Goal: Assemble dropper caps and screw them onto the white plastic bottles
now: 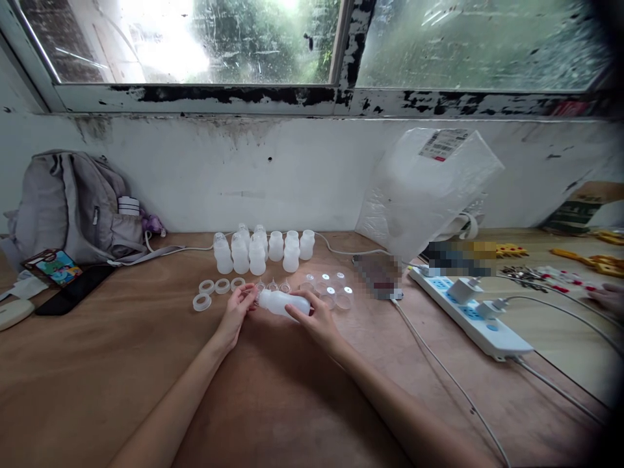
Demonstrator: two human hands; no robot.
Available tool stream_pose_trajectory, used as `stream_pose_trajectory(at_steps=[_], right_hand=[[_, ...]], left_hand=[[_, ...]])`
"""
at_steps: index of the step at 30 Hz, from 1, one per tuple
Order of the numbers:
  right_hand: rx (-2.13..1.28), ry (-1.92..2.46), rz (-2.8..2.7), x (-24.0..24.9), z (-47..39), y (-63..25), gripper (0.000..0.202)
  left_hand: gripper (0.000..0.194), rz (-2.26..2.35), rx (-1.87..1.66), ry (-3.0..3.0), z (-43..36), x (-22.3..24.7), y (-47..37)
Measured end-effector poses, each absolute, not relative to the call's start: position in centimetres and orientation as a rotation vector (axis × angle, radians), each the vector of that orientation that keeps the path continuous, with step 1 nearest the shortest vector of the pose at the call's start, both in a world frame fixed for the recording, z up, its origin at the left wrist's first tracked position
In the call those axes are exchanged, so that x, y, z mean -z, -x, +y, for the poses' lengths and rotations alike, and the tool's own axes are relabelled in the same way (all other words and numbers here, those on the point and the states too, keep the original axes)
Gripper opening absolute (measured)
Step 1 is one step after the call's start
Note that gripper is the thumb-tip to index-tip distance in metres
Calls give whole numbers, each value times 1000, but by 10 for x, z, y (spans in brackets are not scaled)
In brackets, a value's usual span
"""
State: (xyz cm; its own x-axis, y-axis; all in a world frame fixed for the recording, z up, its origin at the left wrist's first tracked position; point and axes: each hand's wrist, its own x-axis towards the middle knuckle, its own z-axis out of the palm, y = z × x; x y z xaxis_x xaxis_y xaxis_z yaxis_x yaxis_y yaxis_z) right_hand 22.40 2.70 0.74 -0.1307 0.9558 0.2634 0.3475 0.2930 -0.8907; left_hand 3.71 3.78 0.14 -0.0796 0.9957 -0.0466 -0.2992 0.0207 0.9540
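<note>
My right hand (312, 316) is wrapped around a frosted white baby bottle (280, 302), which lies tilted nearly sideways with its mouth toward the left. At that mouth my left hand (238, 312) pinches a small clear piece, perhaps a nipple; the fingers partly hide it. Just behind the bottle stand a few clear nipples (273, 286). Left of them lie several white screw rings (201, 301). On the right, several clear round caps (343, 298) sit in rows. Farther back are several upright bottles (258, 255), some of them with clear tops.
A grey backpack (73, 201) leans at the left wall, with a black phone (75, 289) before it. At right are a white power strip (472, 315) with cables, a blurred device (377, 274) and a plastic bag (424, 188). Another person's hand (607, 298) shows at the far right.
</note>
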Motion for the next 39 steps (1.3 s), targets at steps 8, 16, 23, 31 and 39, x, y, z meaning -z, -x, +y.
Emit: stream_pose_trajectory(at_steps=[8, 16, 23, 31, 39], right_hand=[[-821, 1158, -1697, -11, 27, -226, 23], [-619, 1059, -1859, -13, 22, -223, 19], [-571, 986, -1989, -8, 17, -219, 29], [-617, 989, -1854, -8, 14, -213, 32], [-1906, 1082, -1163, -17, 8, -207, 38]], left_hand=[[32, 935, -1408, -934, 35, 1, -40], [44, 943, -1206, -758, 24, -7, -52], [50, 943, -1400, -739, 18, -8, -57], [31, 782, -1288, -642, 13, -11, -67], [23, 1005, -1400, -949, 1, -15, -71]])
